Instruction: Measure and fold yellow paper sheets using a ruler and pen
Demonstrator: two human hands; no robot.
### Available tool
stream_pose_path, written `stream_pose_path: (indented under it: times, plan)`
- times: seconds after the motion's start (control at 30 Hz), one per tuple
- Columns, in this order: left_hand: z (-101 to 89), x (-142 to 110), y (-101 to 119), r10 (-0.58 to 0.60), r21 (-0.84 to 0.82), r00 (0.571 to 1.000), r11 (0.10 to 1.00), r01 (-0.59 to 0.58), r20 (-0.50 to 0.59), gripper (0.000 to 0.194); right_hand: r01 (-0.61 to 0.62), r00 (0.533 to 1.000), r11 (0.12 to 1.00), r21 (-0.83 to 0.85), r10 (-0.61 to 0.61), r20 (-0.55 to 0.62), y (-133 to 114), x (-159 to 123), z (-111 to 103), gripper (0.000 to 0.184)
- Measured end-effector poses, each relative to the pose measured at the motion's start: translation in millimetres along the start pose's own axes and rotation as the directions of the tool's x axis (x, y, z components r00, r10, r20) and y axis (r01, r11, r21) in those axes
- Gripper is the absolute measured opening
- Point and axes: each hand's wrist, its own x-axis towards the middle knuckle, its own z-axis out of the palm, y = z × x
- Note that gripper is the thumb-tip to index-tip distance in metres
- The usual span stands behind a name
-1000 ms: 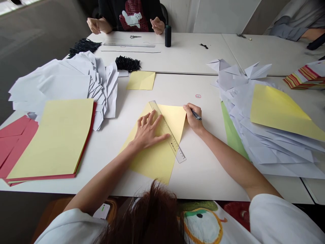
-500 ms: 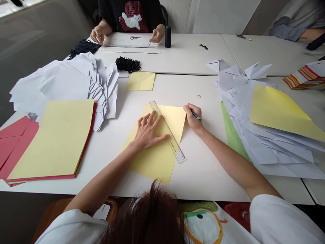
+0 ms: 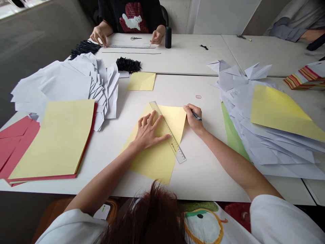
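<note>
A yellow sheet of paper (image 3: 154,159) lies on the white table (image 3: 203,169) in front of me. A clear ruler (image 3: 169,133) runs diagonally across it. My left hand (image 3: 148,130) lies flat on the paper with fingers spread, pressing the ruler's left edge. My right hand (image 3: 193,117) rests at the sheet's right corner, its fingers closed around a dark pen (image 3: 196,115).
A yellow and red paper stack (image 3: 53,142) lies at left, white folded papers (image 3: 76,81) behind it. A white paper heap (image 3: 266,135) topped by a yellow sheet sits at right. A small yellow square (image 3: 141,81) lies ahead. Another person's hands (image 3: 156,36) work at a ruler across the table.
My hands, ruler and paper stay still. The person across the table lowered both hands onto their own ruler and thread.
</note>
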Motion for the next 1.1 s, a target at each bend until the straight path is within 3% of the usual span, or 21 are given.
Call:
stream_pose_path:
  times: [1.1]
  plan:
    - [0.4, 0.1, 1.1, 0.004, 0.016, 1.0, 1.0, -0.004, 0.0, 0.1, -0.006, 1.0, 1.0, -0.008, 0.006, -0.002, -0.7, -0.3, -0.2, 0.045]
